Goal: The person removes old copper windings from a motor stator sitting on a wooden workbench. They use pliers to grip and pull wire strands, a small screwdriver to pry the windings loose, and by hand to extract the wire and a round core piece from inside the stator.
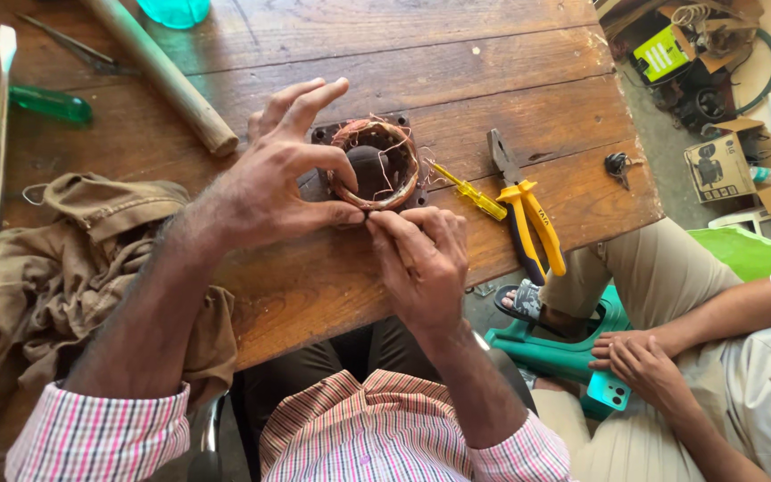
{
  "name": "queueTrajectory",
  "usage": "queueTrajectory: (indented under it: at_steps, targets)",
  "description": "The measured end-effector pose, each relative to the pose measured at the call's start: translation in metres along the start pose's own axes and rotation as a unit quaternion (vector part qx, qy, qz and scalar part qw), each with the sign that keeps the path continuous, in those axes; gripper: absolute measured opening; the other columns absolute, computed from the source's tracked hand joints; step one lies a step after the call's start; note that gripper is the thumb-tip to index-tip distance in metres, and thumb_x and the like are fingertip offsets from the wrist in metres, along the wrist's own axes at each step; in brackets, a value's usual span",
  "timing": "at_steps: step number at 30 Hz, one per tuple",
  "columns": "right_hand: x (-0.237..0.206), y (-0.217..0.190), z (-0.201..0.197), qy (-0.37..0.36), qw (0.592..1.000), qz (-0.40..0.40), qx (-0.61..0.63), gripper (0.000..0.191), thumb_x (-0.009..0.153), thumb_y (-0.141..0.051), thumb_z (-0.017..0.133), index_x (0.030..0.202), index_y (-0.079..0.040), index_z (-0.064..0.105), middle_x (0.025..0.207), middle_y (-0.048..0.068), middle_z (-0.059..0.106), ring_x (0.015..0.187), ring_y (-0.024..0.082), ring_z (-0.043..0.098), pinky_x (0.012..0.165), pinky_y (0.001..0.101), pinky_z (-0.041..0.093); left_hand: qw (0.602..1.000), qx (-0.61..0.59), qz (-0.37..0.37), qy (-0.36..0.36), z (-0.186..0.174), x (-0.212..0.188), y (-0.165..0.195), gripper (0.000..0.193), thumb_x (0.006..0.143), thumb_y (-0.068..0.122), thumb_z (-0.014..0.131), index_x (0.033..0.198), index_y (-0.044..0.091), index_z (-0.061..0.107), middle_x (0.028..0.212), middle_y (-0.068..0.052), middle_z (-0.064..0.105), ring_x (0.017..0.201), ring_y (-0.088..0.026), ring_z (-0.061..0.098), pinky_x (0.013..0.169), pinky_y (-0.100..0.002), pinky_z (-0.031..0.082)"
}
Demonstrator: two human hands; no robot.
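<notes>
On the table [314,295], our left hand [283,174] and right hand [417,254] pinch the stator [375,163] coil; tugging hard could snap its thin wire.

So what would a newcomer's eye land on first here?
Probably the round copper-wound motor coil at the middle of the worn wooden table, with the left hand curled around its rim and the right hand pinching at its near edge. Just right lie yellow-handled pliers.

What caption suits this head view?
Both hands, left hand and right hand, pinch copper windings on a motor stator beside yellow pliers on a wooden table.
</notes>
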State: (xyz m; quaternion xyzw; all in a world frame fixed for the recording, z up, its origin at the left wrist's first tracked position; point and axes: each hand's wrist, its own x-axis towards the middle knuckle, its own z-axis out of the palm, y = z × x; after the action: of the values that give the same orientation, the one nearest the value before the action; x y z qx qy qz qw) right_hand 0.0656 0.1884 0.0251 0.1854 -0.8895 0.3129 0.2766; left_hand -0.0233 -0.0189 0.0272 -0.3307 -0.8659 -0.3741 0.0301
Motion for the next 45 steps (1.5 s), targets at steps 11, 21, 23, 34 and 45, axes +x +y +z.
queueTrajectory:
  at_steps: [11,21,23,34,45]
  targets:
    - [-0.006,0.038,-0.035,0.048,0.996,0.072,-0.034,0.019,0.095,-0.008,0.073,0.115,-0.008,0.076,0.111,0.007,0.064,0.11,0.025,0.063,0.104,0.0385,0.051,1.0,0.002,-0.022,-0.014,0.008,-0.003,-0.003,0.031,0.07,0.045,0.092,0.088,0.022,0.079,0.167,-0.014,0.024,0.154,-0.038,0.009,0.122,-0.064,0.011]
    - [-0.006,0.1,-0.081,-0.107,0.937,0.256,-0.211,0.048,0.094,-0.046,0.076,0.103,-0.002,0.061,0.11,0.019,0.065,0.105,0.038,0.062,0.09,0.0515,0.047,1.0,-0.001,-0.011,-0.009,0.008,-0.007,-0.007,0.027,0.077,0.044,0.085,0.089,0.02,0.078,0.167,-0.018,0.025,0.155,-0.038,0.009,0.121,-0.068,0.012]
    - [-0.007,0.099,-0.086,-0.128,0.932,0.259,-0.219,0.045,0.095,-0.046,0.075,0.102,-0.003,0.063,0.112,0.019,0.066,0.106,0.039,0.063,0.09,0.052,0.048,1.0,-0.006,-0.001,-0.001,0.008,-0.007,-0.007,0.028,0.078,0.045,0.085,0.09,0.02,0.078,0.167,-0.018,0.026,0.155,-0.038,0.011,0.122,-0.066,0.014]
    - [-0.006,0.083,-0.082,-0.05,0.97,0.052,-0.231,0.029,0.104,-0.027,0.072,0.119,-0.003,0.072,0.125,0.015,0.063,0.121,0.034,0.057,0.107,0.0495,0.043,1.0,0.0,0.01,0.01,0.009,-0.008,-0.008,0.027,0.077,0.044,0.086,0.089,0.021,0.08,0.167,-0.018,0.028,0.155,-0.039,0.014,0.123,-0.063,0.015]
    - [-0.004,0.051,-0.068,-0.026,0.982,0.189,-0.001,0.025,0.094,-0.018,0.073,0.115,-0.007,0.065,0.105,0.009,0.075,0.1,0.025,0.07,0.092,0.0407,0.058,1.0,-0.013,0.005,-0.024,0.015,-0.007,-0.008,0.043,0.071,0.05,0.089,0.097,0.018,0.078,0.166,-0.019,0.019,0.153,-0.041,0.007,0.119,-0.067,0.008]
